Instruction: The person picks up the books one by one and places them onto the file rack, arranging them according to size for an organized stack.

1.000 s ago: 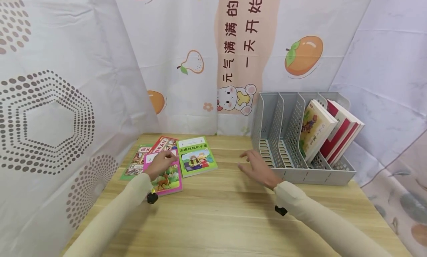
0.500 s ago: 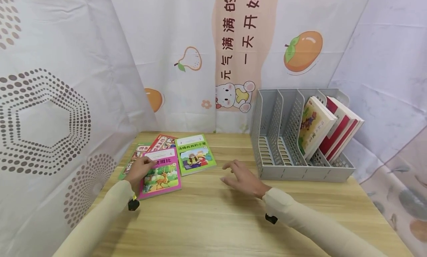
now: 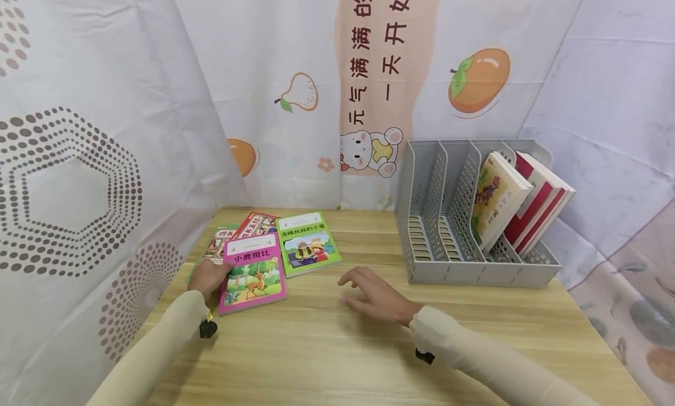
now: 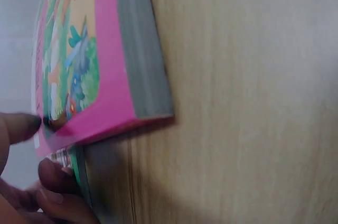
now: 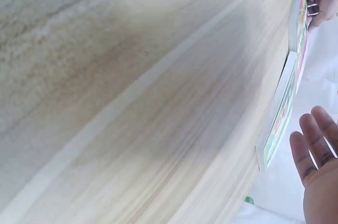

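Head view: pink book point(image 3: 255, 277) overlaps red book point(image 3: 261, 223), probably leaving finger room; left hand point(image 3: 208, 277) at edge, grip unclear, right hand point(image 3: 377, 297) loose, apart.

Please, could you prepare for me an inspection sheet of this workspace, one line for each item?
Surface: wooden table, with visible grain.
Job's things: pink book lies partly over the red book and the leftmost book; green book lies to its right; gray rack stands at the right, with stored books in its right half.
Clutter: nothing seen.
Hands: left hand is at the pink book's left edge, grip unclear; right hand is over the table, fingers loosely bent, holding nothing.
Cables: nothing seen.
Surroundings: printed cloth hangs behind the table, showing fruit, lettering and a cartoon animal.
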Demonstrator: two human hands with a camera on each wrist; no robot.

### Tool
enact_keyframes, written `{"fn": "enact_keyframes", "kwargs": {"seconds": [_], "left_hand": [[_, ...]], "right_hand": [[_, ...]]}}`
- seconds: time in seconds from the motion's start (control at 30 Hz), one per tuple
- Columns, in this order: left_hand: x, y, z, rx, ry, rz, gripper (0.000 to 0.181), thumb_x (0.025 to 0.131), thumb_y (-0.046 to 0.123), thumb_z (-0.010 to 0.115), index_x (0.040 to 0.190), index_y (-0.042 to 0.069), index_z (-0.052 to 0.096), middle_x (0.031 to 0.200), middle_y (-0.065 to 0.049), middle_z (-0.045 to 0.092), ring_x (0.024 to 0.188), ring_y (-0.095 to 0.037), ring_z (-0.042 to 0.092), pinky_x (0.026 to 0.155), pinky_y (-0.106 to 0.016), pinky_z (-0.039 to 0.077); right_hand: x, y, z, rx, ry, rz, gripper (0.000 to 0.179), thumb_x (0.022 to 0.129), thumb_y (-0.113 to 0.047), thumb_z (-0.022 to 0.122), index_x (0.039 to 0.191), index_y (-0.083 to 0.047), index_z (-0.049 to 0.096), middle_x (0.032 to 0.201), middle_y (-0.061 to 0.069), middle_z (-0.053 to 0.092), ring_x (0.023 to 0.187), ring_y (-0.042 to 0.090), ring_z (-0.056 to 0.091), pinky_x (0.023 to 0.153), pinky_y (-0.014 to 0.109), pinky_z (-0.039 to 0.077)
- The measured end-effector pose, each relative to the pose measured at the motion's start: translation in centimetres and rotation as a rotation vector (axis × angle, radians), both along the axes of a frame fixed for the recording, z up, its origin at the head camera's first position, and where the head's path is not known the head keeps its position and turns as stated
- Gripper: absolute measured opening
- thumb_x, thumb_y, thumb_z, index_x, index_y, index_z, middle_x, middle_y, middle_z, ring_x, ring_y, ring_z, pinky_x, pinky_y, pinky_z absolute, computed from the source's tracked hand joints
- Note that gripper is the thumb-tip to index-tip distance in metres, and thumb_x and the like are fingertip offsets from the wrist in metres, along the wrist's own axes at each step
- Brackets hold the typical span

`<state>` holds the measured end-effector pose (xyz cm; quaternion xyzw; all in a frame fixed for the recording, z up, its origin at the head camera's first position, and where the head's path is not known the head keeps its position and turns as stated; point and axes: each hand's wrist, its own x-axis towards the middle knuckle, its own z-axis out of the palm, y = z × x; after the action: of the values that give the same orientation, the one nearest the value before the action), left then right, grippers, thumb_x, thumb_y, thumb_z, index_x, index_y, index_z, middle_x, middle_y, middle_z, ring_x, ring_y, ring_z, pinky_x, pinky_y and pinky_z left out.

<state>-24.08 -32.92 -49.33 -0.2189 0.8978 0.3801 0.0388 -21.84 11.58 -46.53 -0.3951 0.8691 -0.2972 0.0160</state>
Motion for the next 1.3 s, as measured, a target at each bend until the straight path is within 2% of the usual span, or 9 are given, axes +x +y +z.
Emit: {"fn": "enact_keyframes", "kwargs": {"seconds": [0.13, 0.3, 0.47, 0.6, 0.8, 0.93, 1.03, 1.17, 1.3], "left_hand": [[0.0, -0.3, 0.0, 0.017, -0.054, -0.031, 0.084, 0.094, 0.057, 0.068, 0.127, -0.019, 0.05, 0.103, -0.026, 0.062, 0.086, -0.032, 0.064, 0.074, -0.043, 0.057], [0.2, -0.3, 0.2, 0.155, -0.052, -0.03, 0.072, 0.088, 0.048, 0.08, 0.115, -0.013, 0.053, 0.085, -0.018, 0.065, 0.066, -0.024, 0.069, 0.057, -0.038, 0.059], [0.3, -0.3, 0.4, 0.23, -0.075, -0.039, 0.062, 0.088, 0.036, 0.081, 0.112, -0.014, 0.052, 0.085, -0.02, 0.067, 0.066, -0.026, 0.069, 0.06, -0.039, 0.059], [0.1, -0.2, 0.3, 0.26, -0.085, -0.054, 0.052, 0.091, 0.033, 0.078, 0.109, -0.009, 0.055, 0.083, -0.012, 0.06, 0.07, -0.019, 0.058, 0.063, -0.031, 0.051], [0.3, -0.2, -0.3, 0.346, -0.063, -0.059, 0.027, 0.102, 0.028, 0.064, 0.091, 0.003, 0.059, 0.062, 0.001, 0.046, 0.057, -0.013, 0.044, 0.06, -0.028, 0.04], [0.8, -0.1, -0.4, 0.362, -0.051, -0.115, 0.03, 0.109, 0.026, 0.052, 0.106, -0.003, 0.059, 0.073, -0.002, 0.054, 0.065, -0.014, 0.05, 0.066, -0.029, 0.044], [1.0, 0.1, -0.5, 0.381, -0.043, -0.126, 0.038, 0.111, 0.027, 0.046, 0.127, -0.008, 0.051, 0.095, -0.009, 0.062, 0.081, -0.018, 0.057, 0.073, -0.031, 0.049], [1.0, -0.1, -0.8, 0.434, -0.025, -0.091, 0.049, 0.111, 0.029, 0.047, 0.14, -0.009, 0.042, 0.109, -0.015, 0.063, 0.089, -0.021, 0.06, 0.076, -0.032, 0.052], [1.0, -0.3, -1.0, 0.512, -0.003, -0.042, 0.055, 0.11, 0.033, 0.051, 0.148, -0.005, 0.038, 0.113, -0.013, 0.063, 0.093, -0.021, 0.061, 0.079, -0.035, 0.052]], "right_hand": [[0.2, -0.2, -0.2, 0.015, -0.002, 0.022, 0.034, 0.104, -0.039, 0.063, 0.129, -0.018, 0.061, 0.128, -0.004, 0.058, 0.112, 0.016, 0.057, 0.097, 0.037, 0.049], [0.4, -0.3, -0.4, 0.022, -0.033, 0.033, 0.037, 0.103, -0.041, 0.063, 0.131, -0.017, 0.06, 0.13, -0.003, 0.058, 0.114, 0.021, 0.058, 0.097, 0.039, 0.05], [0.6, -0.3, -0.6, 0.036, -0.03, 0.04, 0.038, 0.104, -0.044, 0.06, 0.132, -0.018, 0.06, 0.131, -0.004, 0.058, 0.116, 0.021, 0.058, 0.098, 0.04, 0.049], [0.7, -0.2, -0.8, 0.046, -0.015, 0.037, 0.037, 0.104, -0.046, 0.059, 0.131, -0.021, 0.06, 0.131, -0.006, 0.058, 0.117, 0.016, 0.056, 0.099, 0.038, 0.049], [0.9, 0.0, -0.9, 0.049, 0.006, 0.054, 0.034, 0.105, -0.042, 0.059, 0.131, -0.02, 0.06, 0.129, -0.006, 0.059, 0.116, 0.015, 0.056, 0.099, 0.038, 0.049], [0.9, 0.1, -1.0, 0.065, 0.018, 0.047, 0.034, 0.105, -0.042, 0.059, 0.132, -0.02, 0.061, 0.129, -0.008, 0.059, 0.117, 0.014, 0.056, 0.1, 0.037, 0.048], [0.9, 0.1, -1.0, 0.069, 0.028, 0.043, 0.033, 0.105, -0.04, 0.059, 0.131, -0.02, 0.061, 0.128, -0.008, 0.059, 0.116, 0.012, 0.055, 0.1, 0.036, 0.048], [0.9, 0.1, -0.8, 0.061, 0.046, 0.052, 0.031, 0.106, -0.039, 0.059, 0.13, -0.019, 0.061, 0.128, -0.007, 0.059, 0.115, 0.015, 0.057, 0.1, 0.037, 0.049], [0.8, 0.2, -0.8, 0.049, 0.058, 0.049, 0.029, 0.105, -0.036, 0.061, 0.129, -0.019, 0.062, 0.128, -0.005, 0.059, 0.114, 0.019, 0.059, 0.098, 0.038, 0.049]]}}
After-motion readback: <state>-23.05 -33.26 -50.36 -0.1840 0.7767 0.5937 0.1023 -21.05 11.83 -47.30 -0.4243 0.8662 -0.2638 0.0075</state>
